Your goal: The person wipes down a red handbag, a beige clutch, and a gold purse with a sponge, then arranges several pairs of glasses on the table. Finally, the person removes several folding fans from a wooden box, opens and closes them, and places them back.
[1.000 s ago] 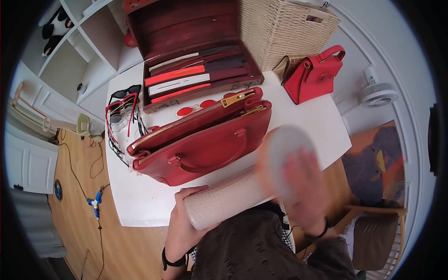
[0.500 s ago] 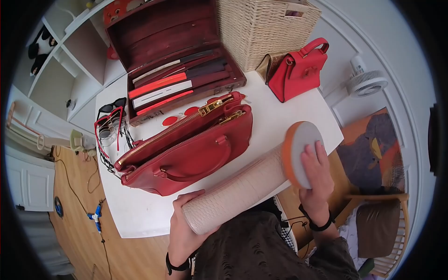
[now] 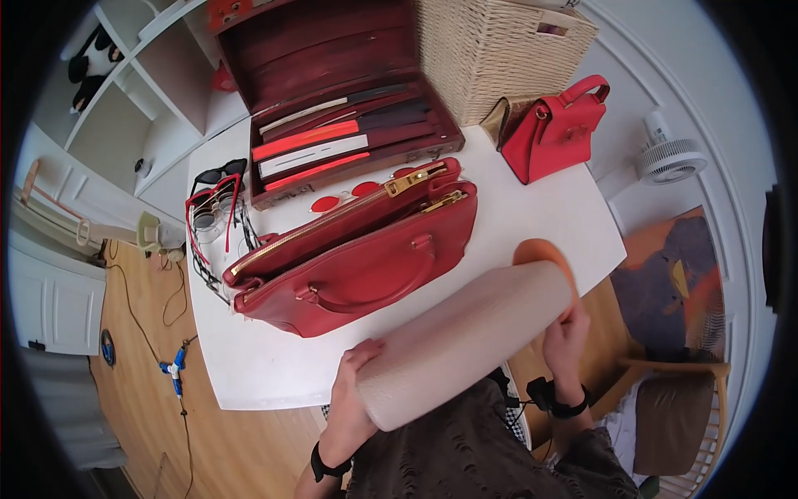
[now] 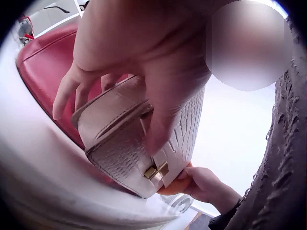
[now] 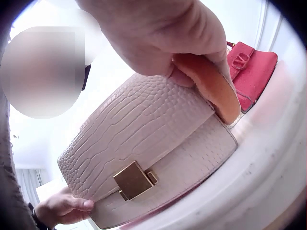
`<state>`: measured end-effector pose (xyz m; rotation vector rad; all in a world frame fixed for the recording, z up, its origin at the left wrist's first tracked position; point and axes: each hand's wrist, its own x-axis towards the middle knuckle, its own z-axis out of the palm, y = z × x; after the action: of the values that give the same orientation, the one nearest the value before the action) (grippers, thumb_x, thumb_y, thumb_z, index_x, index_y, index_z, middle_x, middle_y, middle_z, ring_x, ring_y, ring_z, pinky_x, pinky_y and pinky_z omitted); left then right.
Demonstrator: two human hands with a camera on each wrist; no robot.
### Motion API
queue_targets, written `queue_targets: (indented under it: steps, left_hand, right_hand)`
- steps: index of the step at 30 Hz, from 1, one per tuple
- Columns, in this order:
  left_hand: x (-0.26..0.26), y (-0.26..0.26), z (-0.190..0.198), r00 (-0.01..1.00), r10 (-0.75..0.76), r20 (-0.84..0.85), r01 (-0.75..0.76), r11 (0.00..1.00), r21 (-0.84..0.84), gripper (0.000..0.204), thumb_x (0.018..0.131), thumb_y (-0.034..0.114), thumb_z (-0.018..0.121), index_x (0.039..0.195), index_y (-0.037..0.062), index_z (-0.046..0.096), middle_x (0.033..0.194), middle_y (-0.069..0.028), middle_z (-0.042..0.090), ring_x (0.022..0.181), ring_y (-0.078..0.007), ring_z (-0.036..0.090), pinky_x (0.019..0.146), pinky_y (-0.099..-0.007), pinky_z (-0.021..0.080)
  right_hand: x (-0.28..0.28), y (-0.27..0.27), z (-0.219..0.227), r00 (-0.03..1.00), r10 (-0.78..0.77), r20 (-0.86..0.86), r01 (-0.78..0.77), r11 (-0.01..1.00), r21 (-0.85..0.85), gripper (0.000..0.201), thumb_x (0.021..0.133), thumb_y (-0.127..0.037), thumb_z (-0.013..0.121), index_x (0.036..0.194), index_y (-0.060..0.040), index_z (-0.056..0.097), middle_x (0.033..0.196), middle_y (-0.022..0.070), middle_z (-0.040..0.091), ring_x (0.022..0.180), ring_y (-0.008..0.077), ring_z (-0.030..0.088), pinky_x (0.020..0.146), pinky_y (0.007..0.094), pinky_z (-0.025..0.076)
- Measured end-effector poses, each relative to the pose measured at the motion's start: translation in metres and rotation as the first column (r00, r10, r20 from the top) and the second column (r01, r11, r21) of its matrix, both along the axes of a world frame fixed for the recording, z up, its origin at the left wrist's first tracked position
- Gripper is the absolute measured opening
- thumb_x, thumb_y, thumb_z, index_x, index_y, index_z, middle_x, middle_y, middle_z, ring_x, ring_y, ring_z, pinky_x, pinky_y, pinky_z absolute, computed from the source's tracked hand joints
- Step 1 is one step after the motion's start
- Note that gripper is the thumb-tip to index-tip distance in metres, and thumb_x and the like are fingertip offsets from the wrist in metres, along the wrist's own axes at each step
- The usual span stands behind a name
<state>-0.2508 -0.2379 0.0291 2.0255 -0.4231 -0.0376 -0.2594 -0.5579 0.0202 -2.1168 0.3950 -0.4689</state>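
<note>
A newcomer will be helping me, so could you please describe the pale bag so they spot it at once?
Find the white table, then the large red bag on it. Nearer the person, the left hand grips the pale bag. Unlike the red one, it has a crocodile-like pattern and a square gold clasp.

Okay so both arms come in from the near side, left forearm and right forearm. Left hand is gripping, thumb opposite kinda spread fingers. Right hand is pinching too, well apart and a bit farther.
</note>
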Motion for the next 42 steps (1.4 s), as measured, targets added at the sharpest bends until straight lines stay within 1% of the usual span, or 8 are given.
queue_targets:
  steps: [11,13,19,23,27,31,34,42]
  left_hand:
    - [0.020,-0.024,0.097,0.947,-0.187,0.260,0.196,0.981,-0.008,0.078,0.062,0.011,0.089,0.127,-0.0004,0.047,0.127,-0.0213,0.055,0.114,-0.0311,0.057,0.090,-0.0380,0.050]
    - [0.024,-0.041,0.128,0.940,-0.124,0.316,0.143,0.989,-0.035,0.064,0.064,0.006,0.085,0.120,-0.0003,0.056,0.117,-0.0166,0.060,0.105,-0.0288,0.059,0.084,-0.0355,0.051]
    - [0.035,-0.064,0.154,0.899,-0.097,0.426,0.044,0.990,0.133,0.060,0.060,0.007,0.081,0.118,0.0051,0.065,0.112,-0.0122,0.064,0.100,-0.0307,0.061,0.079,-0.0357,0.053]
    - [0.036,-0.077,0.158,0.956,-0.117,0.270,0.057,0.974,0.219,0.057,0.062,0.011,0.082,0.116,0.0085,0.065,0.115,-0.0100,0.061,0.103,-0.0286,0.062,0.078,-0.0367,0.054]
    - [0.043,-0.077,0.164,0.973,-0.099,0.209,0.057,0.979,0.197,0.061,0.066,0.013,0.083,0.122,0.0078,0.059,0.123,-0.0108,0.054,0.103,-0.0313,0.061,0.077,-0.0380,0.054]
    - [0.052,-0.067,0.138,0.960,-0.104,0.261,0.067,0.987,0.148,0.074,0.070,0.018,0.085,0.132,0.0068,0.047,0.127,-0.0172,0.045,0.109,-0.0365,0.057,0.079,-0.0400,0.053]
    - [0.051,-0.061,0.109,0.831,-0.010,0.556,-0.103,0.980,0.172,0.077,0.070,0.017,0.086,0.132,0.0035,0.042,0.126,-0.0182,0.045,0.115,-0.0364,0.053,0.085,-0.0419,0.053]
    - [0.037,-0.055,0.121,0.993,-0.073,0.092,0.085,0.986,-0.142,0.067,0.082,0.017,0.076,0.132,-0.0006,0.036,0.132,-0.0215,0.042,0.123,-0.0349,0.048,0.100,-0.0431,0.045]
  right_hand:
    - [0.005,0.019,0.030,0.765,-0.439,0.471,0.302,0.890,0.340,0.028,0.091,0.002,0.052,0.117,0.0104,0.059,0.106,0.0145,0.068,0.094,0.0197,0.067,0.083,0.0301,0.052]
    - [-0.012,0.024,0.040,0.880,-0.163,0.445,0.182,0.983,0.000,0.027,0.091,0.001,0.055,0.115,0.0119,0.061,0.112,0.0204,0.067,0.098,0.0255,0.067,0.089,0.0341,0.052]
    - [-0.008,0.048,0.095,0.718,-0.126,0.685,0.181,0.983,-0.009,0.028,0.089,-0.004,0.062,0.113,0.0094,0.064,0.114,0.0239,0.066,0.103,0.0346,0.066,0.096,0.0445,0.050]
    - [-0.020,0.039,0.139,0.690,0.670,0.273,-0.186,0.529,-0.828,0.030,0.079,-0.020,0.073,0.109,-0.0243,0.071,0.117,0.0014,0.068,0.114,0.0317,0.062,0.103,0.0535,0.044]
    - [-0.015,0.031,0.140,0.757,0.619,0.210,-0.171,0.498,-0.850,0.027,0.078,-0.020,0.073,0.105,-0.0240,0.072,0.117,-0.0030,0.069,0.112,0.0294,0.063,0.102,0.0526,0.044]
    - [-0.008,0.028,0.145,0.855,0.417,0.310,-0.106,0.723,-0.683,0.027,0.076,-0.016,0.072,0.102,-0.0197,0.074,0.110,0.0004,0.072,0.111,0.0296,0.064,0.099,0.0512,0.045]
    - [-0.007,0.033,0.146,0.862,0.433,0.265,-0.106,0.664,-0.740,0.027,0.074,-0.015,0.072,0.100,-0.0188,0.074,0.107,0.0005,0.073,0.110,0.0304,0.065,0.096,0.0501,0.047]
    - [-0.004,0.044,0.153,0.803,0.555,0.217,-0.214,0.608,-0.765,0.032,0.073,-0.017,0.074,0.104,-0.0248,0.074,0.116,-0.0041,0.069,0.110,0.0266,0.064,0.094,0.0455,0.047]
